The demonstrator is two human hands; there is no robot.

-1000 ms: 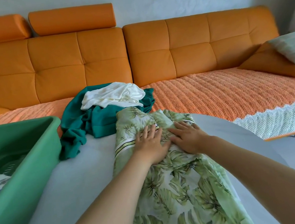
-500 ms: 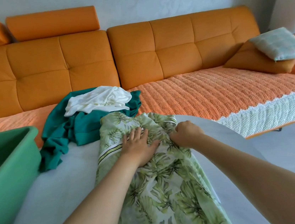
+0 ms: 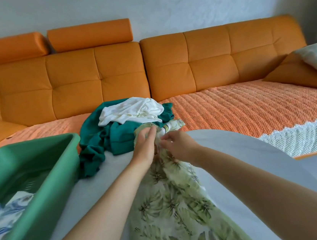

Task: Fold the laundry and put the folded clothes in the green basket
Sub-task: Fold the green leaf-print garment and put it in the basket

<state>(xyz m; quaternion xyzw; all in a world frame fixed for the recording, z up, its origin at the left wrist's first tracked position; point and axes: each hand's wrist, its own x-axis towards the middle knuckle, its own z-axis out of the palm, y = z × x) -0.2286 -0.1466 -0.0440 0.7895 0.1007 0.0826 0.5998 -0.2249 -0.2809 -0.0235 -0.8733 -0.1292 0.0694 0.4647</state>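
No longer flat, the left hand (image 3: 144,148) and right hand (image 3: 178,147) now pinch with curled fingers (image 3: 151,133) the far end of the leaf-print garment (image 3: 174,207) on the worktop (image 3: 82,189), which seems light, limp cloth, best held by its corners.

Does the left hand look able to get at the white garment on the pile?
Likely yes: the white garment lies uncovered atop the teal cloth, just beyond the left hand, though that hand holds the leaf-print garment.

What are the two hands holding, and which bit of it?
The leaf-print garment. The left hand and the right hand both have their grip on its bunched-up far end, side by side.
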